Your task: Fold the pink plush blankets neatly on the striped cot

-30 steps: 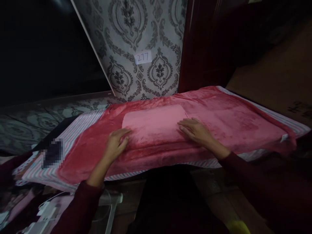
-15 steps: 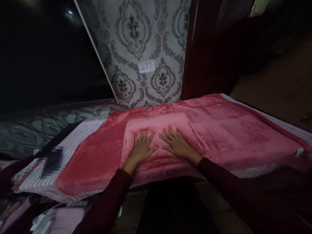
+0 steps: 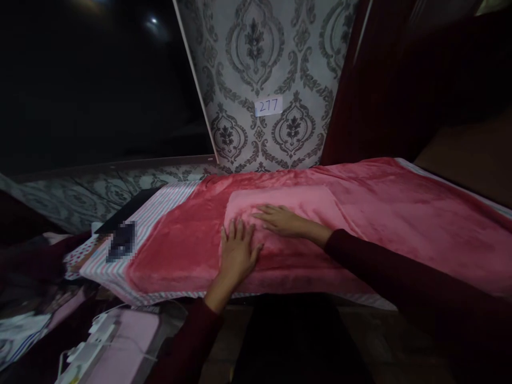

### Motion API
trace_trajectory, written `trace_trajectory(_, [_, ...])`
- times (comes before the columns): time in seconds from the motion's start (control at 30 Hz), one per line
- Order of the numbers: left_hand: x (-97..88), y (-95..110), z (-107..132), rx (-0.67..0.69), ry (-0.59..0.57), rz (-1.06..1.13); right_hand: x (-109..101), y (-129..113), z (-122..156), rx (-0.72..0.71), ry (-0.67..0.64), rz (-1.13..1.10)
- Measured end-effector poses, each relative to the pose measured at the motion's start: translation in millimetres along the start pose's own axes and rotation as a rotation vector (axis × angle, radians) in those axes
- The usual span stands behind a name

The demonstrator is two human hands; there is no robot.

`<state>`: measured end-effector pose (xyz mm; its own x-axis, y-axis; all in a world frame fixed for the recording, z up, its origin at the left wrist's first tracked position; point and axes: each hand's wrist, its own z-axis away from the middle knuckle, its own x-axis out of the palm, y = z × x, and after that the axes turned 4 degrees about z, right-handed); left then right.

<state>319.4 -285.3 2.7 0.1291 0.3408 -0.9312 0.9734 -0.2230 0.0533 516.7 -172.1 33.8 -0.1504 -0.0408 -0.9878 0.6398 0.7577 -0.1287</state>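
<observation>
A folded piece of pink plush fabric lies in a flat rectangle on a wider pink plush cover. My left hand rests palm down at its near left part, fingers spread and pointing away from me. Further in and to the right, my right hand lies flat on the folded fabric, its fingers stretched toward the left. Neither hand grips anything. The right hand and forearm cover part of the fold.
A striped cloth shows under the cover's left end. Behind stand a large dark screen and patterned wallpaper with a paper label reading 277. Below left, a white power strip with cables lies on a pink surface.
My right hand has turned to point left and moved closer to the left hand. The left hand has shifted toward the near left edge of the folded fabric. The view has swung left.
</observation>
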Motion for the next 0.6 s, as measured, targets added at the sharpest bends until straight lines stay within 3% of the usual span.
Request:
trace_trajectory(0.13, [19.9,4.1,19.9,-0.086,0.046,-0.008,19.8,-17.8,-55.4,-0.171,-0.034,0.008])
trace_trajectory(0.27, [37.5,5.8,28.1,-0.103,0.091,0.01,37.4,-1.8,-89.5,-0.257,-0.024,0.027])
trace_trajectory(0.43, [50.8,-1.6,32.2,-0.071,0.159,0.032,38.0,29.7,-127.8,-0.141,-0.067,0.014])
trace_trajectory(0.6, [58.7,-6.4,34.0,-0.059,0.186,0.062,41.9,44.4,-152.2,-0.023,-0.029,-0.042])
